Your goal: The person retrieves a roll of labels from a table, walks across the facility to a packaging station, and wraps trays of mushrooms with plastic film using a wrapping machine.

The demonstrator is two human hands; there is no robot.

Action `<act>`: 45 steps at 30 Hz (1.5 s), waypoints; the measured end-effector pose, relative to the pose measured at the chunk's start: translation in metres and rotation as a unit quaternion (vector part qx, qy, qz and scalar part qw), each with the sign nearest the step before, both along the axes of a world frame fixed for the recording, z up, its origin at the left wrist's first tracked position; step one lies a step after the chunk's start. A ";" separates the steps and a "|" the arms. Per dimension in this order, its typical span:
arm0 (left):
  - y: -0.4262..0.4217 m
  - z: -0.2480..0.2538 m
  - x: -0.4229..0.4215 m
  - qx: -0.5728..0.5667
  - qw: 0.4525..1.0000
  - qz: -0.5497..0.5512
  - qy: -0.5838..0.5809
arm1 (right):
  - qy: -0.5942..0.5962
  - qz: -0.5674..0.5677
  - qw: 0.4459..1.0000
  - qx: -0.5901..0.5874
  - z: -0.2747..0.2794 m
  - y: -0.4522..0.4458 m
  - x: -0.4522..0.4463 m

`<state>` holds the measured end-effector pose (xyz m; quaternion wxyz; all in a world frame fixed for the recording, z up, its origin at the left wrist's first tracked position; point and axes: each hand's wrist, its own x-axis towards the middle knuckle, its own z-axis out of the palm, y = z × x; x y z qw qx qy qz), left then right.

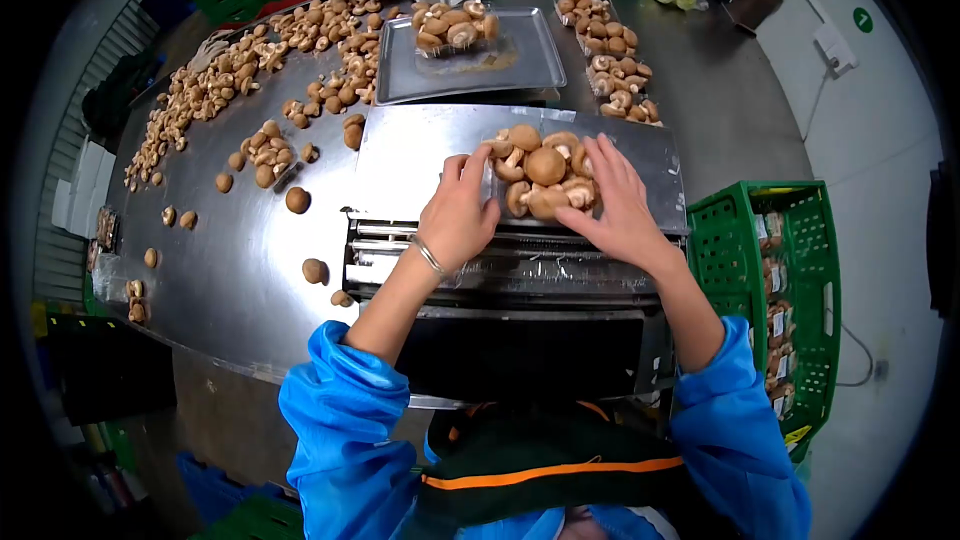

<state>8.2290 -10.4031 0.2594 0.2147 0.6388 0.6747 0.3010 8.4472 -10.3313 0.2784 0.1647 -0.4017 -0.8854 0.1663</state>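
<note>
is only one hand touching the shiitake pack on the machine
No, the left hand and the right hand both touch the shiitake pack, one at each end.

"Where is it brightest?"
"Left of the left fingers (470, 172): white glare washes across the bench (268, 272)."
"And the edges?"
"Far from the fingers, lines bow and corners drop to black; near them, detail looks sharp."

We are facing a mushroom pack (545, 168) before a tray (535, 52) (bearing a second pack (458, 28)), loose mushrooms (200, 95) lying left, a crate (722, 248) right.
</note>
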 end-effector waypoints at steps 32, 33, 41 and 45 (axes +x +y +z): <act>0.079 0.054 -0.063 0.280 0.802 -0.122 -0.514 | 0.693 0.085 0.621 -0.356 0.099 0.072 0.012; 0.105 0.023 -0.062 0.276 0.929 -0.037 -0.243 | 0.451 0.020 0.892 -0.033 0.047 0.114 0.004; 0.099 -0.017 -0.045 -0.170 0.910 -0.180 -0.331 | 0.168 -0.010 0.883 -0.439 -0.022 0.099 0.005; 0.066 0.012 -0.048 -0.286 0.847 -0.195 -0.403 | 0.250 -0.071 0.753 -0.604 -0.004 0.069 0.017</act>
